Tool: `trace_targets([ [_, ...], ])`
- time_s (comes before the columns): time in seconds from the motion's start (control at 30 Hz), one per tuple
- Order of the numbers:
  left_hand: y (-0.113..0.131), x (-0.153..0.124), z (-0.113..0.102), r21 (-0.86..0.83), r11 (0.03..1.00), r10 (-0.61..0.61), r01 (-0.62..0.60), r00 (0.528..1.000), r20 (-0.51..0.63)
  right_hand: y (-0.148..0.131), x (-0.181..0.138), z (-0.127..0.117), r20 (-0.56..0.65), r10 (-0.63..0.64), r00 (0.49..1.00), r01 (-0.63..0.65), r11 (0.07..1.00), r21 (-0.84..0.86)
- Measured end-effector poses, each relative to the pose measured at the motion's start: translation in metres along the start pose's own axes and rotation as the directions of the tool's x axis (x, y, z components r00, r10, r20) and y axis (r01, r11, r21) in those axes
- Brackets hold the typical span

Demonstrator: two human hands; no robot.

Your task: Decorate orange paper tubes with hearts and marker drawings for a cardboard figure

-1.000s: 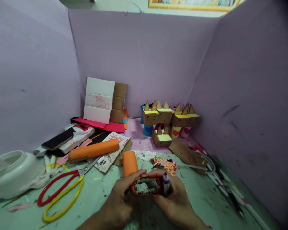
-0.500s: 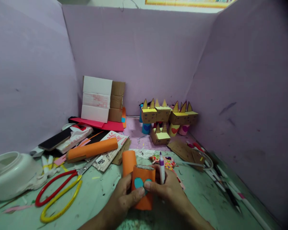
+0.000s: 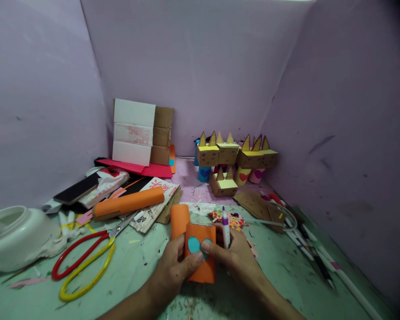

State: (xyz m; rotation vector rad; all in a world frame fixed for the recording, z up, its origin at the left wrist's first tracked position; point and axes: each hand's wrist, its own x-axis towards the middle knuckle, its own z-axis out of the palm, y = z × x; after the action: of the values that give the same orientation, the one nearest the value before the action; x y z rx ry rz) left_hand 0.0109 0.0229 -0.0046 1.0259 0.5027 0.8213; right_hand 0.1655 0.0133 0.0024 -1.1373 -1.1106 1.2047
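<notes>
An orange paper-covered tube is held upright between both hands, low in the middle of the head view. A blue paper heart lies on its front, partly covered by my thumbs. My left hand wraps the tube's left side, thumb on the heart's lower part. On the right side, my right hand grips the tube with its thumb pressing the heart's right lobe. A white and purple marker sticks up between that hand's fingers. Just behind stands a second orange tube.
Red and yellow-handled scissors lie left, near a longer orange roll and a white pot. Cardboard cat-eared figures stand at the back. Pens and a cardboard piece lie right, beside the purple wall.
The camera view has tilted down slightly. Both hands keep their grip on the tube, whose top now leans a little more toward me; the thumbs stay on the heart.
</notes>
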Motion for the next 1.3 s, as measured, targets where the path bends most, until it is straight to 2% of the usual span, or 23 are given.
trace_targets([
  [0.13, 0.001, 0.001, 0.001, -0.009, 1.000, 0.001, 0.000, 1.000, 0.018, 0.003, 0.000, -0.001, 0.019, -0.007, 1.000, 0.007, 1.000, 0.014],
  [0.43, 0.002, 0.001, 0.002, 0.011, 1.000, -0.012, 0.012, 1.000, 0.008, 0.002, 0.001, -0.002, -0.024, -0.082, 0.996, 0.080, 0.996, -0.041],
  [0.63, 0.001, 0.002, 0.002, -0.021, 0.999, -0.031, 0.029, 0.997, -0.069, -0.004, -0.001, -0.003, -0.074, 0.002, 0.997, -0.014, 0.987, -0.157],
  [0.77, 0.003, 0.001, 0.004, -0.025, 0.999, -0.039, 0.037, 0.997, -0.073, -0.007, -0.001, -0.003, -0.061, 0.027, 0.998, -0.035, 0.991, -0.130],
  [0.93, 0.003, 0.000, 0.003, 0.094, 0.992, -0.068, 0.081, 0.989, -0.134, -0.009, -0.002, 0.000, -0.076, 0.124, 0.989, -0.132, 0.985, -0.110],
  [1.0, 0.002, 0.000, 0.002, 0.096, 0.993, -0.052, 0.066, 0.989, -0.138, -0.008, -0.003, 0.001, -0.077, 0.121, 0.990, -0.130, 0.983, -0.127],
  [1.17, 0.001, 0.003, 0.004, -0.039, 0.998, -0.057, 0.050, 0.981, -0.184, -0.001, -0.003, -0.001, -0.104, 0.049, 0.993, -0.065, 0.986, -0.152],
  [1.23, 0.001, 0.003, 0.005, -0.041, 0.997, -0.074, 0.067, 0.973, -0.219, -0.003, -0.002, -0.007, -0.111, 0.061, 0.992, -0.076, 0.988, -0.137],
  [1.3, 0.001, 0.003, 0.006, -0.019, 0.996, -0.091, 0.089, 0.963, -0.256, -0.010, -0.002, -0.014, -0.170, 0.061, 0.984, -0.081, 0.990, -0.113],
])
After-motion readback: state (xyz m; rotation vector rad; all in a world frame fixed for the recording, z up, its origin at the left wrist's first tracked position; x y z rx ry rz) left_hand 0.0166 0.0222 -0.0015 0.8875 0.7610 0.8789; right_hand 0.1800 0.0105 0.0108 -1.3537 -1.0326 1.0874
